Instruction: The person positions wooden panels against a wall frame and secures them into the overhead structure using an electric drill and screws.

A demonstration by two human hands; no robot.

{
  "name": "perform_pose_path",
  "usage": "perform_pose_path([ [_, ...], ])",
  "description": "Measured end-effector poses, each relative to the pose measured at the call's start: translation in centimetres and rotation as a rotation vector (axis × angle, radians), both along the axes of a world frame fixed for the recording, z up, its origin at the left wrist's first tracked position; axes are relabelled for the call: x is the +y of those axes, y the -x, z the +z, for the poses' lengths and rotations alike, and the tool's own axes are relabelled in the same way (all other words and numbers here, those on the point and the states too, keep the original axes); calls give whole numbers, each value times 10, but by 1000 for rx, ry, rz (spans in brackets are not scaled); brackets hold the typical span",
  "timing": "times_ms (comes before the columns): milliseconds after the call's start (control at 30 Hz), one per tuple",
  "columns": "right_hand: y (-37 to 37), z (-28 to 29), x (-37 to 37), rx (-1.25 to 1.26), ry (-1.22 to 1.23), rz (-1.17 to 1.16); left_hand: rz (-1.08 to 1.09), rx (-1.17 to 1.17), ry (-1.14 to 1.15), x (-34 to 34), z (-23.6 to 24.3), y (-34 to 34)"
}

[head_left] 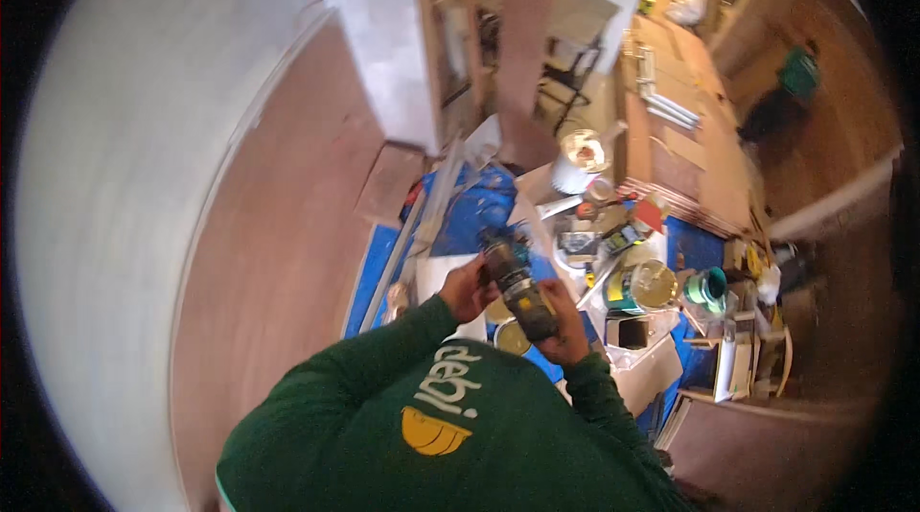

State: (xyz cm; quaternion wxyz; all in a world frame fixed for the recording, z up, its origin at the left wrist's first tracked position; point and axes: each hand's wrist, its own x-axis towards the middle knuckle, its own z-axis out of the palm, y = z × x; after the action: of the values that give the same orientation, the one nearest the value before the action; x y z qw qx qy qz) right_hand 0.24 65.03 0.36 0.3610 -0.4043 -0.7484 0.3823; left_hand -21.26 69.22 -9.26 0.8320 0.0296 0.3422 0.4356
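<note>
In front of my chest I hold a dark cordless drill [518, 286] with yellow patches, tilted so its front end points away and to the left. My right hand [565, 325] is closed round its rear end on the right side. The fingers of my left hand [466, 291] are bent in against its left side, nearer the front; their tips are partly hidden by the drill. Motion blur hides the finer detail of the tool. Below the drill, partly covered by my hands, is a round tub [513, 337].
A white bucket [581, 159], a green-sided bucket [654, 286] and a green pot [707, 288] stand on the right among scattered tools. Stacked boards [695, 162] lie beyond. A large brown panel [278, 215] leans on the left. Another person [797, 76] is at the far right.
</note>
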Motion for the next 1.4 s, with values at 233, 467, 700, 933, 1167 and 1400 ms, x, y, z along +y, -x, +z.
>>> perform_pose_path([
  [233, 30, 0, -22, 57, 186, 57, 335, -644, -137, -6, 68, 10],
  [467, 6, -38, -10, -72, 147, -45, 442, -453, -44, 24, 93, -7],
  [700, 38, 24, 10, 644, 471, -245, 330, -295, -477, 80, 201, -30],
  [933, 110, 116, 45, 1218, 1289, -289, 87, -398, -537, 75, 259, -12],
  [1167, 96, 9, 50, 1659, 1234, 359, 262, -4, -296, 37, 202, 68],
  [1400, 175, 41, 91, 1379, 1267, 255, 383, -56, 89, 34, 91, 204],
])
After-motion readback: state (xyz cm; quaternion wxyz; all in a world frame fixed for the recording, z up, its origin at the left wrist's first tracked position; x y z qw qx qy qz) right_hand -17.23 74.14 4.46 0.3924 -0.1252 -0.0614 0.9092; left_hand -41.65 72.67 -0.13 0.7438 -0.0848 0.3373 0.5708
